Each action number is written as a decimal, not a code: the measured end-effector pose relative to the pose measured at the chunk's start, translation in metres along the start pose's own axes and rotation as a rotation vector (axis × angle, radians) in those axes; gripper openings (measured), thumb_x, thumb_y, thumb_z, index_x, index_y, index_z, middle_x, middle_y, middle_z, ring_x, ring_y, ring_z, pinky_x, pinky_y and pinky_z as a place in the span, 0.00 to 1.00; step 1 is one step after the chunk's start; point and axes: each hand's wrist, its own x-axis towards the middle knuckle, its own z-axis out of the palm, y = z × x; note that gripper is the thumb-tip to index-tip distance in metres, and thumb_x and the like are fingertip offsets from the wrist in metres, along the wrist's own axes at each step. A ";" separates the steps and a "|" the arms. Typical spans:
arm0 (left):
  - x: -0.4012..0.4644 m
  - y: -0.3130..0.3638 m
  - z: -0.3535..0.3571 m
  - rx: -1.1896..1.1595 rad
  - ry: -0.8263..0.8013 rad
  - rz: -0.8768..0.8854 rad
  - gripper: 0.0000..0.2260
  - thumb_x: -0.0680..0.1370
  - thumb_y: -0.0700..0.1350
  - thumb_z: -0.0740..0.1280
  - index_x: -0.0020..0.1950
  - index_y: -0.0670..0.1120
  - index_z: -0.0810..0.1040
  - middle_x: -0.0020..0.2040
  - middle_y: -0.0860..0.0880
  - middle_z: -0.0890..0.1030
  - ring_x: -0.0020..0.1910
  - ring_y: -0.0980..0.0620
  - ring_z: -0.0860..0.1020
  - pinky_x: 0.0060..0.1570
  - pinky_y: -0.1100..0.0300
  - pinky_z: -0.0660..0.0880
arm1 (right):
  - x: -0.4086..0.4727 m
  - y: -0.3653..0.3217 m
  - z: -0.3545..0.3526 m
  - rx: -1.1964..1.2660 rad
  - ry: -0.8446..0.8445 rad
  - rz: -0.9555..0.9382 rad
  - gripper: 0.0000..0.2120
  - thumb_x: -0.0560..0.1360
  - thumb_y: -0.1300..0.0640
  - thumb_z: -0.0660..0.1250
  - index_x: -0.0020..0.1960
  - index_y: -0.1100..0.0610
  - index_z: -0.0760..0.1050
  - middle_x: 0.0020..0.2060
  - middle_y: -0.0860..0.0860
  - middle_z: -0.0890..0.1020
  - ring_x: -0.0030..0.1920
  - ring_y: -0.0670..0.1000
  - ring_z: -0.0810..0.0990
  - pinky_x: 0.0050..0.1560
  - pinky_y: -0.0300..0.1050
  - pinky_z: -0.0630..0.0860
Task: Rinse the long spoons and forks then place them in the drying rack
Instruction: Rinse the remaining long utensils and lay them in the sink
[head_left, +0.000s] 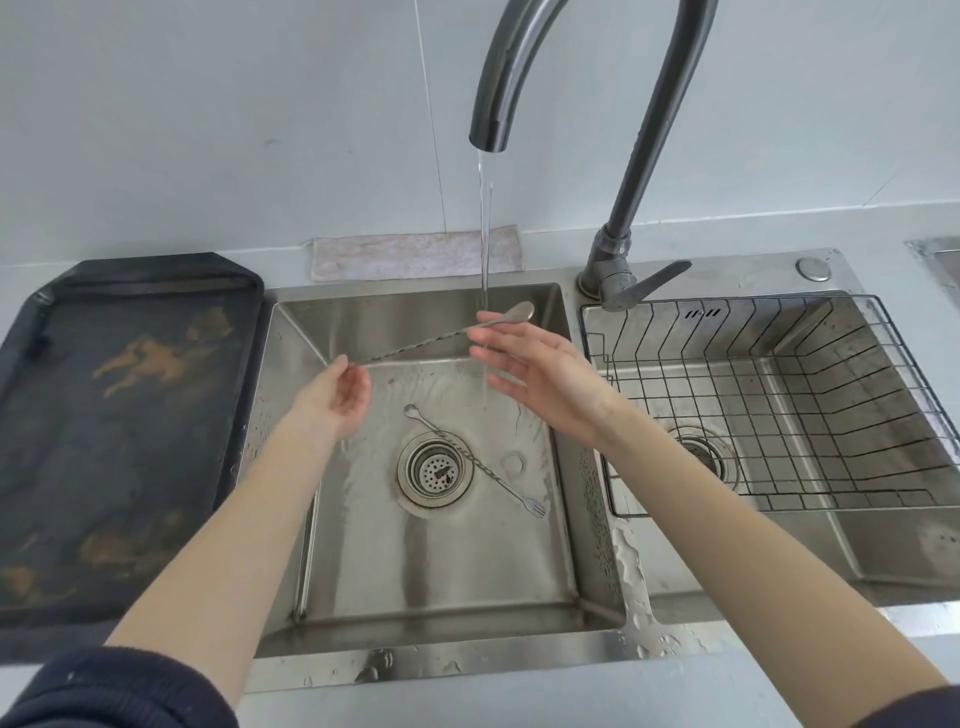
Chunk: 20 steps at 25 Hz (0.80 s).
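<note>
A long twisted-handle spoon (421, 344) is held level over the left sink basin (441, 571), its bowl up at the right beside the running water stream (485, 234). My left hand (337, 395) pinches the handle's end. My right hand (535, 374) touches the spoon near its bowl with fingers spread, under the stream. A second long utensil (480, 464), with a fork end at lower right and a small spoon end at upper left, lies on the basin floor across the drain (435, 469). The wire drying rack (779, 415) sits in the right basin with nothing visible in it.
The tall curved faucet (613, 208) rises between the basins, its lever pointing right. A dark stained tray (119, 426) lies on the counter left of the sink. A folded cloth (415, 253) rests against the back wall. Water drops cover the divider and front rim.
</note>
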 end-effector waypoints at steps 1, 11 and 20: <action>0.001 -0.004 -0.004 0.004 0.012 -0.013 0.11 0.76 0.41 0.67 0.34 0.39 0.73 0.19 0.47 0.78 0.15 0.55 0.76 0.19 0.67 0.76 | 0.003 0.000 0.002 -0.046 0.025 -0.025 0.10 0.79 0.60 0.58 0.53 0.50 0.76 0.43 0.41 0.84 0.45 0.39 0.81 0.48 0.34 0.74; -0.002 -0.030 -0.023 -0.058 0.031 -0.062 0.12 0.77 0.40 0.65 0.34 0.38 0.72 0.16 0.46 0.77 0.14 0.55 0.76 0.19 0.67 0.75 | 0.031 -0.015 0.019 -0.284 0.177 -0.103 0.10 0.80 0.59 0.57 0.55 0.54 0.76 0.42 0.44 0.78 0.40 0.39 0.79 0.40 0.30 0.75; 0.004 -0.037 -0.036 -0.134 -0.070 -0.111 0.08 0.78 0.38 0.62 0.40 0.36 0.74 0.22 0.43 0.81 0.21 0.52 0.81 0.21 0.66 0.77 | 0.040 -0.023 0.021 -0.133 0.206 -0.114 0.08 0.79 0.61 0.57 0.56 0.55 0.71 0.42 0.48 0.80 0.39 0.40 0.82 0.42 0.29 0.78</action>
